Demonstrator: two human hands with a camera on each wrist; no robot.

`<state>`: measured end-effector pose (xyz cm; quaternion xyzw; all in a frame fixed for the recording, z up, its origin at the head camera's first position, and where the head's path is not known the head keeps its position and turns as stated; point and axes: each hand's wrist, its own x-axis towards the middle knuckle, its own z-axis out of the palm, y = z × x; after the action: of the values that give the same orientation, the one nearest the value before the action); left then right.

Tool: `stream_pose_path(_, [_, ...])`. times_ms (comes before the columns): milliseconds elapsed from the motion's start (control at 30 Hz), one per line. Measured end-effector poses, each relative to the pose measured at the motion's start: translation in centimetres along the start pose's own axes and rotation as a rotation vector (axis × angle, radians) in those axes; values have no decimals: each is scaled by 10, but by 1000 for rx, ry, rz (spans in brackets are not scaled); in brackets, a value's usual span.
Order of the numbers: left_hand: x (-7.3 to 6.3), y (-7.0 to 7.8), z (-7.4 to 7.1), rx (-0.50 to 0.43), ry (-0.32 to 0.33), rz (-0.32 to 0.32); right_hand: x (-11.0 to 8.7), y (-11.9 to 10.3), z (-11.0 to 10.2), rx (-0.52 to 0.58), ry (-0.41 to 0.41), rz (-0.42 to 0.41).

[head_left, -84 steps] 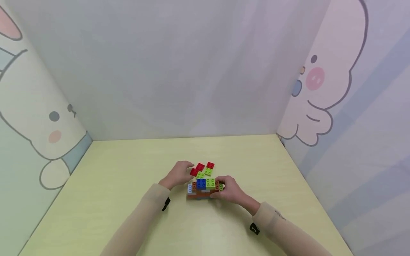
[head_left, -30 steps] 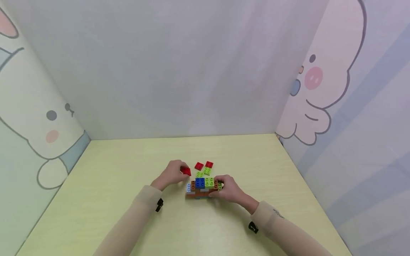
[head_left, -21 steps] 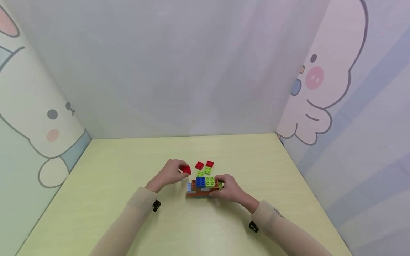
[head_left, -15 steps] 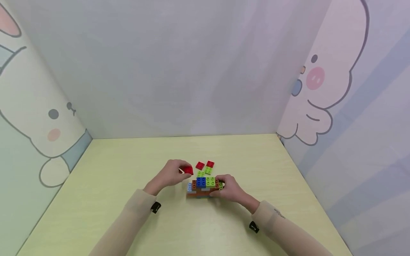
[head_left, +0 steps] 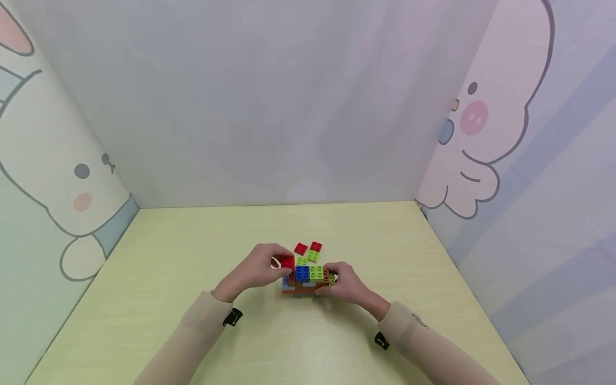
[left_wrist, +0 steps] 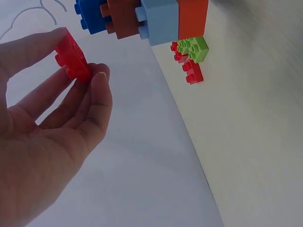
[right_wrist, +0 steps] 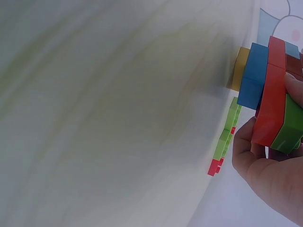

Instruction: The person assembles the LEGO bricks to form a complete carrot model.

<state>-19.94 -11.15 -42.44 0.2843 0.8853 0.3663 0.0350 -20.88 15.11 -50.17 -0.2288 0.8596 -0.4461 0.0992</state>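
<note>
My left hand [head_left: 262, 266] pinches a red toy brick [head_left: 287, 262] between thumb and fingers. In the left wrist view the red brick [left_wrist: 75, 57] is tilted in the fingertips, with the blue, brown and light blue bricks [left_wrist: 161, 19] of the build beside it. In the head view it overlaps the left end of the brick structure [head_left: 306, 289], whose top carries a blue brick [head_left: 302, 274] and a lime green brick [head_left: 316, 274]. My right hand [head_left: 348, 283] grips the structure's right end. In the right wrist view its fingers curl about the orange and green bricks [right_wrist: 274, 106].
Behind the structure lie two loose red bricks [head_left: 300, 249] and lime green bricks [head_left: 313, 256] on the pale yellow table [head_left: 192, 235]. A grey back wall [head_left: 269, 133] and cartoon-printed side walls [head_left: 539, 187] stand around the table.
My left hand has taken a red brick from the loose ones, drawn it left, then brought it right to the structure's left end. The right hand keeps its grip, nearly still.
</note>
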Motion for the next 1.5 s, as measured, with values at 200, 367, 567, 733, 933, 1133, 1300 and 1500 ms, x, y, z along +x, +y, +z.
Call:
stream_pose_path(200, [-2,5,6,4,-8,43,0,0,0,2,0,-4])
stream_pose_path(367, [-1,6,10,22,-15,54,0,-1,0,0,-1,1])
stream_pose_path(567, [-1,9,12,45,-30,89,-1,-2,0,-5,-4,2])
stream_pose_path(733, [2,13,11,79,-52,94,0,-3,0,-9,-3,-1])
stream_pose_path(933, [6,14,10,148,-92,102,1,-2,1,-11,-4,4])
stream_pose_path(1133, [8,17,9,188,-118,123,0,-3,0,-4,-2,6])
stream_pose_path(1300, [8,18,9,226,-127,145,1,-2,0,-2,3,-3])
stream_pose_path(1500, [9,13,12,233,-126,153,1,-1,-1,-8,6,6])
